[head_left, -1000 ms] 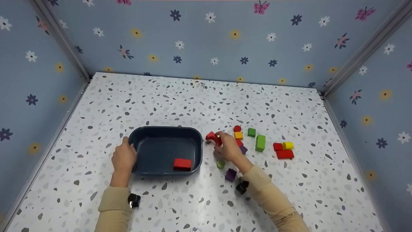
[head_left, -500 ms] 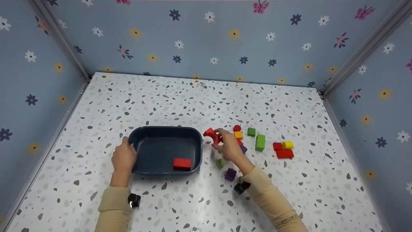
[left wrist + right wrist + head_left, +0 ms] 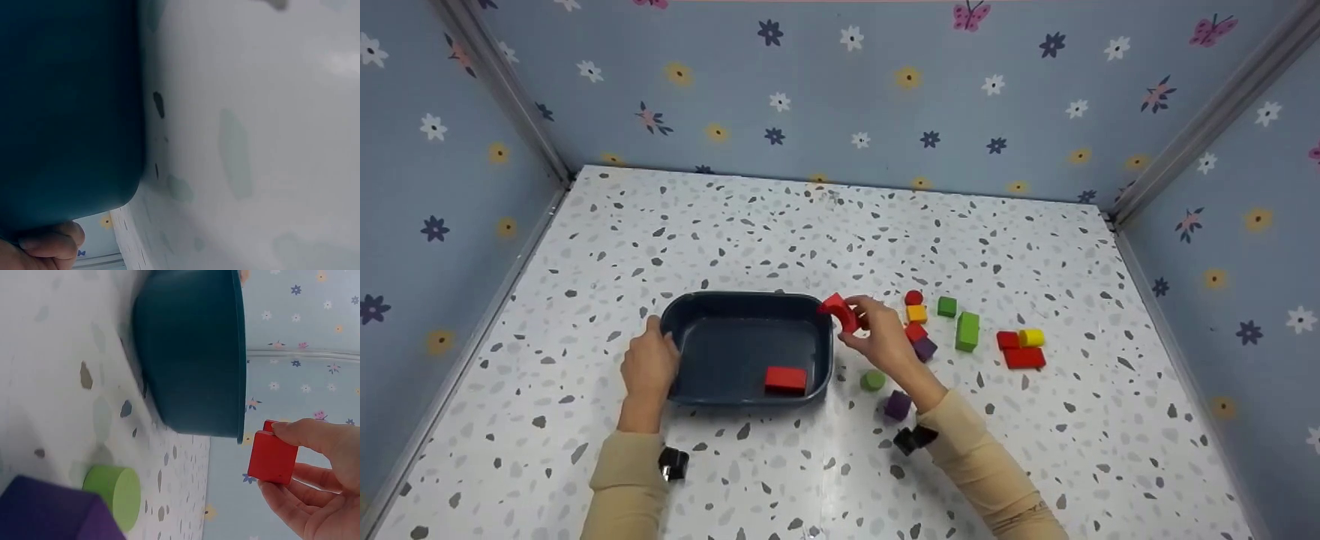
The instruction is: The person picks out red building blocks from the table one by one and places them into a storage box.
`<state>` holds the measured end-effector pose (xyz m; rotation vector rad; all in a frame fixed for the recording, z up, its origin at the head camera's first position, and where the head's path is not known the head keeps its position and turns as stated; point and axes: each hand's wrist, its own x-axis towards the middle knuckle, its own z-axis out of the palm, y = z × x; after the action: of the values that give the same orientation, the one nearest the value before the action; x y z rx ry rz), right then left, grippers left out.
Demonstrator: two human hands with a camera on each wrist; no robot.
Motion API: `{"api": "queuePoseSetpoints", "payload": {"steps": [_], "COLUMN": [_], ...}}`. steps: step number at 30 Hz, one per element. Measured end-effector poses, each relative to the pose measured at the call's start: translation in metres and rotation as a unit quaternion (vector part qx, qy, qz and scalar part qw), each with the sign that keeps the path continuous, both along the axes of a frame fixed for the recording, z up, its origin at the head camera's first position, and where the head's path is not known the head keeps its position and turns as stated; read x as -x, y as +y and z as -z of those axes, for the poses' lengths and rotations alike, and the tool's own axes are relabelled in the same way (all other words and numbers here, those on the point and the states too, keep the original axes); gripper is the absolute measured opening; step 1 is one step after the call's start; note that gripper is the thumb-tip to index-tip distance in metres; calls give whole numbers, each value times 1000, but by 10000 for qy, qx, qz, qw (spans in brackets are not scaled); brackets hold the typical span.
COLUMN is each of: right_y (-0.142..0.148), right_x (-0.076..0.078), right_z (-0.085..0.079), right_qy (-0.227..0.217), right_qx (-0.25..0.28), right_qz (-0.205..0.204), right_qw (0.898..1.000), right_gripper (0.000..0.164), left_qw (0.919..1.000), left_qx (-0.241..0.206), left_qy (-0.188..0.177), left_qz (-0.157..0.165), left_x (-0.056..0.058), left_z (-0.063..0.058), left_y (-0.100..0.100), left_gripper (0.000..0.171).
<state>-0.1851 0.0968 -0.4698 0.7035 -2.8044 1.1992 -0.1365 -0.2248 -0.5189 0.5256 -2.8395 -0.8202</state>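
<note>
A dark blue plastic basin [image 3: 746, 401] stands on the speckled table, with one red rectangular block [image 3: 785, 379] lying inside at its front right. My left hand [image 3: 649, 364] grips the basin's left rim; in the left wrist view its curled fingers [image 3: 56, 244] show at the rim. Between thumb and fingers, my right hand [image 3: 883, 334] pinches a red arch block [image 3: 840, 313], which overlaps the basin's right rim in the head view. The right wrist view has this arch block [image 3: 273, 457] raised off the table, just beyond the basin's rim.
Right of the basin lie a green cylinder [image 3: 873, 380], a purple block [image 3: 898, 405] and a row of small red, orange and purple blocks. Farther right are two green blocks [image 3: 967, 331], red blocks [image 3: 1024, 358] and a yellow cylinder [image 3: 1031, 337]. Flowered walls enclose the table.
My right hand has lifted the red arch block from the table and carried it left to the basin's right rim. The left hand has stayed on the basin.
</note>
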Motion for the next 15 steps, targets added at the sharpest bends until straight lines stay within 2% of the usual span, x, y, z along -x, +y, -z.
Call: {"api": "queuePoseSetpoints", "payload": {"steps": [15], "right_y": [-29], "right_x": [-6], "right_z": [-5], "right_qy": [-159], "right_qx": [83], "right_qz": [-414], "right_qw": [9990], "right_gripper": [44], "left_qw": [9998], "left_qx": [40], "left_qy": [177], "left_qz": [46], "left_x": [0], "left_z": [0], "left_y": [0], "left_gripper": [24]}}
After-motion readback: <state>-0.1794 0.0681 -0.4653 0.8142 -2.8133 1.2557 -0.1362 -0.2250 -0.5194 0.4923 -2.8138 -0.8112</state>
